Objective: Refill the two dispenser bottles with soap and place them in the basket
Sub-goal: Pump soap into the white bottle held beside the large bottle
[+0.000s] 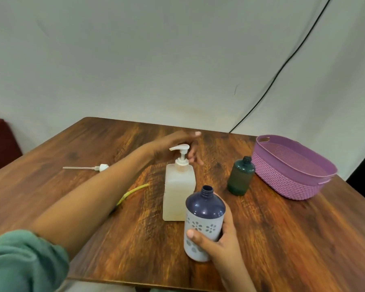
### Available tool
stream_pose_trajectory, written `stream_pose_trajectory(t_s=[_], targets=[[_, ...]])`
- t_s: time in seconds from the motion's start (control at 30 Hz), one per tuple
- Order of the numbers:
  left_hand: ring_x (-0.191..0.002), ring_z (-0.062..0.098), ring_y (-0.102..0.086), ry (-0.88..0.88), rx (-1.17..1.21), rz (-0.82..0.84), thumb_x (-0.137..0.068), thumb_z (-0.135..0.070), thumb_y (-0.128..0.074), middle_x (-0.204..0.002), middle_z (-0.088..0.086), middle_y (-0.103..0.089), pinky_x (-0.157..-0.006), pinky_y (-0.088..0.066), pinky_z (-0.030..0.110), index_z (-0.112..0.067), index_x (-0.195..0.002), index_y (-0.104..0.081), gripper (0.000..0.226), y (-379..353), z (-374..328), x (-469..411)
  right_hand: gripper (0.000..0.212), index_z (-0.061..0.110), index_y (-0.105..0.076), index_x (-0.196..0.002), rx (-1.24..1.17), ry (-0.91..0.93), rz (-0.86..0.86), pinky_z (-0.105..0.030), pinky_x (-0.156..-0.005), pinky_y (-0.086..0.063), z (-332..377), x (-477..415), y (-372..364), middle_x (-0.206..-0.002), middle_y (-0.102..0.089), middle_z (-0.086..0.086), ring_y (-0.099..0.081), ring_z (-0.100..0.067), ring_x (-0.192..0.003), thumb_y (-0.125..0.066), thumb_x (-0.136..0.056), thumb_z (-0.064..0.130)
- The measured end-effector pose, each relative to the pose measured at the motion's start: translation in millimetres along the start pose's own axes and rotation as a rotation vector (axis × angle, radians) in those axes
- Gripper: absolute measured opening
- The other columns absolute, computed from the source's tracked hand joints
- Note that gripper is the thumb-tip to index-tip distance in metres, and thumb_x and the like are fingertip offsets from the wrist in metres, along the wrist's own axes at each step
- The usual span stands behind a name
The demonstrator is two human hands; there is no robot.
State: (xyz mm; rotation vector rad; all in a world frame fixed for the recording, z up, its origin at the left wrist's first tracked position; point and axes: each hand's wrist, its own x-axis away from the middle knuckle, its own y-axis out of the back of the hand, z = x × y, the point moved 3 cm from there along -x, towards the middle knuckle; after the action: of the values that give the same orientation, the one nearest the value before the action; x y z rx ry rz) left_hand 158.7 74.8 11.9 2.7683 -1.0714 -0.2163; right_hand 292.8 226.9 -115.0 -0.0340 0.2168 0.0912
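Single head-worn wide-angle view, looking forward and down across wooden worktop [282, 239] toward pale wall [156, 60]. Close range: both forearms enter from bottom edge, near worktop edge at frame bottom, far edge mid-frame. Wall fills upper half. Straight lines bow near frame borders. No second view.

Brown wood-grain table [282, 239]. Square translucent soap bottle [178, 194] with white pump stands at centre. Dark green open-necked bottle [240, 178] at 2 o'clock from it — upright, just beside the purple woven basket [293, 178] at 3 o'clock. Loose white pump head with tube [86, 167] lies flat at 10 o'clock. Yellow-green strip [133, 192] at 9 o'clock — partly hidden, kind unclear.
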Motion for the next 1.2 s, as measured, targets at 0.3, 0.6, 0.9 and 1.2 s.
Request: stream_pose_trajectory(t_s=[0.3,0.6,0.9,1.2], targets=[[-0.041,0.015,-0.039,-0.1,0.032,-0.516,-0.098,-0.037,-0.041,-0.044,-0.005,-0.038,-0.051,-0.038,0.026,-0.017,-0.049,-0.038,0.053,-15.7,6.5,5.5,0.092,0.047,-0.047,-0.125,0.019,-0.013,-0.013,-0.036,-0.088,-0.056,5.1,-0.2,-6.0,-0.121,-0.064,0.007,-0.063,-0.014,-0.11,-0.09,-0.044,0.045],[-0.052,0.01,-0.052,-0.036,-0.198,-0.668,-0.096,-0.04,-0.045,-0.054,-0.006,-0.054,-0.063,-0.042,0.027,-0.015,-0.062,-0.053,0.044,-12.3,1.2,35.2,0.084,0.036,-0.05,-0.124,0.033,0.024,-0.012,-0.03,-0.078,-0.057,21.6,-8.5,-28.1,-0.112,-0.068,0.008,-0.066,-0.011,-0.101,-0.086,-0.05,0.049],[-0.073,0.009,-0.062,0.105,-0.551,-0.504,-0.093,-0.06,-0.035,-0.086,-0.002,-0.067,-0.059,-0.044,0.019,-0.02,-0.087,-0.063,0.049,19.6,-53.5,15.9,0.081,0.037,-0.056,-0.118,0.069,0.029,-0.024,-0.033,-0.073,-0.059,31.2,-7.4,-31.7,-0.103,-0.071,0.006,-0.07,-0.012,-0.092,-0.085,-0.046,0.061],[-0.109,0.025,-0.059,0.576,-0.723,-0.031,-0.095,-0.059,-0.025,-0.101,-0.001,-0.065,-0.095,-0.045,0.042,-0.023,-0.099,-0.065,0.054,10.7,-27.1,-8.8,0.073,0.04,-0.057,-0.11,0.159,0.002,-0.005,-0.026,-0.067,-0.058,35.6,-25.6,-26.5,-0.099,-0.071,0.011,-0.069,-0.008,-0.087,-0.081,-0.045,0.062]])
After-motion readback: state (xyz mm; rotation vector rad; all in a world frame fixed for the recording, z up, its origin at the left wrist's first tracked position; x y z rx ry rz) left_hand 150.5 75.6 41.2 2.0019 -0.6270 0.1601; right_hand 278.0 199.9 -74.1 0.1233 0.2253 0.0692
